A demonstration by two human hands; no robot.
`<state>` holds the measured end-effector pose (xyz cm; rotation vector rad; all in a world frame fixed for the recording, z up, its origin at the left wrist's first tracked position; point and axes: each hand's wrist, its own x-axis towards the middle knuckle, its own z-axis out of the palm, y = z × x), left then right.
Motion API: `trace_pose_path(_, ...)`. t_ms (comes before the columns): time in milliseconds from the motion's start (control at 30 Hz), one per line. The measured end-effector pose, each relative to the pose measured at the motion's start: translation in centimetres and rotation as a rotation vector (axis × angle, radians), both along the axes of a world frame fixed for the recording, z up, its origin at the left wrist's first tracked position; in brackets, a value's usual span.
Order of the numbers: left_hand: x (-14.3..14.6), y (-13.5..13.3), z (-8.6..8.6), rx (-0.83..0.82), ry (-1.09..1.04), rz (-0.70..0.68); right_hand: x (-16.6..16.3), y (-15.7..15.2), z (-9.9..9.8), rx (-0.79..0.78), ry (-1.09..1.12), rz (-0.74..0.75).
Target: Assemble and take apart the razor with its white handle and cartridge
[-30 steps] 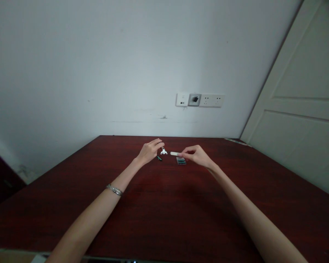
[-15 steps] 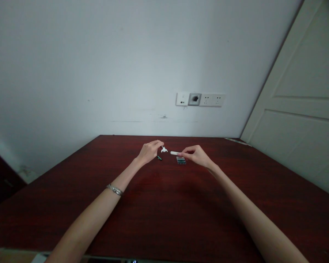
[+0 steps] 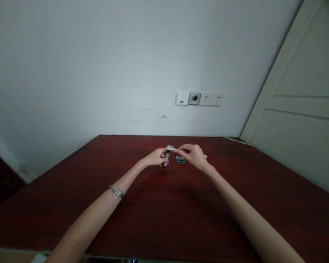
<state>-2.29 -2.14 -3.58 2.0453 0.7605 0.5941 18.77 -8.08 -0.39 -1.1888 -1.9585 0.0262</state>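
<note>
My left hand [image 3: 155,158] is closed on a small razor-like tool [image 3: 166,159], which it holds upright over the dark red table [image 3: 164,215]. The tool's pale head [image 3: 170,147] is at the top. My right hand [image 3: 194,155] pinches that head from the right, so both hands meet on the tool. A small teal and grey pack [image 3: 181,159] lies on the table between the hands, just under my right fingers. A silver bracelet [image 3: 115,191] sits on my left wrist.
A small white piece [image 3: 205,156] shows on the table just behind my right hand. The white wall carries a row of sockets [image 3: 199,99]. A pale door [image 3: 304,109] stands at the right, next to the table's far corner.
My left hand has lifted the tool off the table and stood it upright. My right hand has moved left and brought its white piece to the tool's top.
</note>
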Motion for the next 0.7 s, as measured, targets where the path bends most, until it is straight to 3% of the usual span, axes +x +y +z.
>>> trace_pose_path(433, -1.2, 0.4, 0.3, -0.034, -0.066, 0.070, 2.5, 1.8, -0.9, -0.058, 0.108, -0.058)
trace_pose_path(700, -2.2, 0.8, 1.7, -0.075, -0.156, 0.209, 2.3, 3.3, -2.4, -0.421, 0.324, -0.064)
